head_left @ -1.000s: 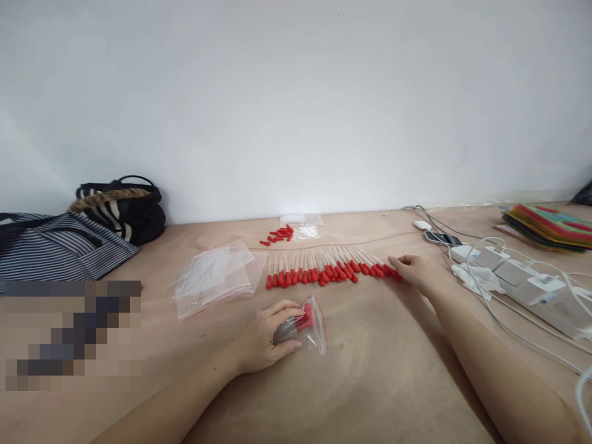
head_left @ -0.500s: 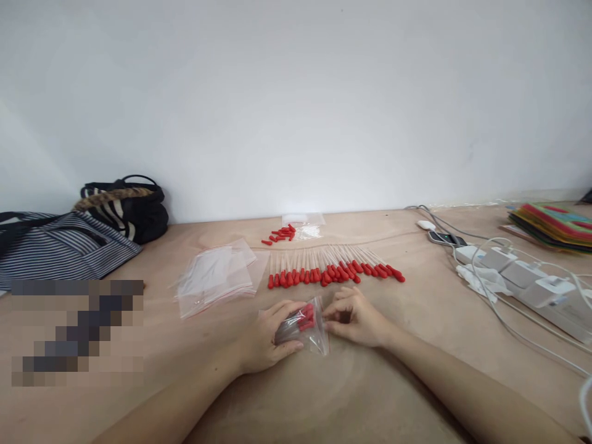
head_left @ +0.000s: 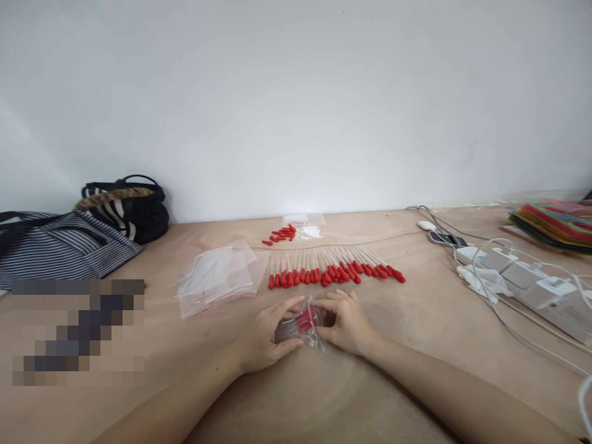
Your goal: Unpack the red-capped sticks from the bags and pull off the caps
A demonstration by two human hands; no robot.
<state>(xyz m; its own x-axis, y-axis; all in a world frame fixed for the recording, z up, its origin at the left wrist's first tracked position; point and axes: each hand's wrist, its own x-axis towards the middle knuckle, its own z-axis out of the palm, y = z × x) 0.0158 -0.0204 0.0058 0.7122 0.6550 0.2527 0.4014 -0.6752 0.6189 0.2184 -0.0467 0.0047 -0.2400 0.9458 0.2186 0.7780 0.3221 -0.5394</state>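
While two hands (head_left: 272, 333) (head_left: 349, 324) hold it, one bag (head_left: 315, 338) lies between.

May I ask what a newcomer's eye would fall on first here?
Probably the row of red-ended sticks across the middle of the table. Just in front, the left hand holds a clear bag with red pieces inside, the right hand at its right edge. Then the striped bag at the far left.

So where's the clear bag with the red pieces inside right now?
In the head view, the clear bag is below the centre, between the left hand and right hand, on the near side of the row of red-ended droppers.
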